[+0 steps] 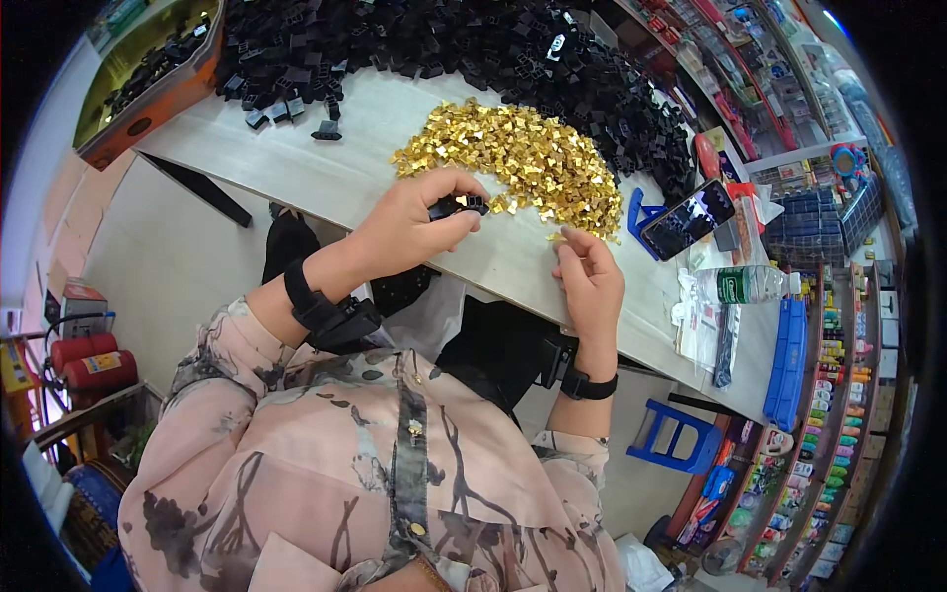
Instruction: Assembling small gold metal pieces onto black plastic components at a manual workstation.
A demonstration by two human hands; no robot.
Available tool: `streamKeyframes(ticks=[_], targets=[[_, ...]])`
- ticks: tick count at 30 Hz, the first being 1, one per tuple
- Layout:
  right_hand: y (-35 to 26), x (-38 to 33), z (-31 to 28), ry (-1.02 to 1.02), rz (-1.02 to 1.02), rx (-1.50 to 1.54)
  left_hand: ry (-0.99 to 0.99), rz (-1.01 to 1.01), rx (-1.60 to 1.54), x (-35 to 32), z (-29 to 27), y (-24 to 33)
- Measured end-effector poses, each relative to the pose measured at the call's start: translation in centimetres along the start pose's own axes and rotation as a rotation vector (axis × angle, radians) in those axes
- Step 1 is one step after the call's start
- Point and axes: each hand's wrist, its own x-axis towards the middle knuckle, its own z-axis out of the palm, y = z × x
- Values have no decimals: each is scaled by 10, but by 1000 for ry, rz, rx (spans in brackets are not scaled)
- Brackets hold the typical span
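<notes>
One small black part (470, 206), a gold piece (462, 200) showing at it, is pinched between thumb and fingers of the left hand (400, 225) in the head view, above the pale table (335, 183). The right hand (592, 276) curls at the near edge of a gold heap (523, 153); whether its fingertips grip anything, I cannot tell. Beyond lies a black heap (414, 39); to the right, a phone (689, 219).
</notes>
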Motion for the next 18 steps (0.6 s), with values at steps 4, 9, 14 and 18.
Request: streamKeyframes(ticks=[4, 9, 14, 18], targets=[[4, 1, -4, -3, -17, -25, 3, 15, 31, 0, 1, 0], [13, 7, -6, 28, -75, -161, -3, -12, 37, 0, 1, -1], [9, 13, 2, 100, -277, -494, -5, 1, 55, 1, 1, -2], [4, 11, 5, 58, -206, -415, 26, 144, 145, 1, 2, -10]])
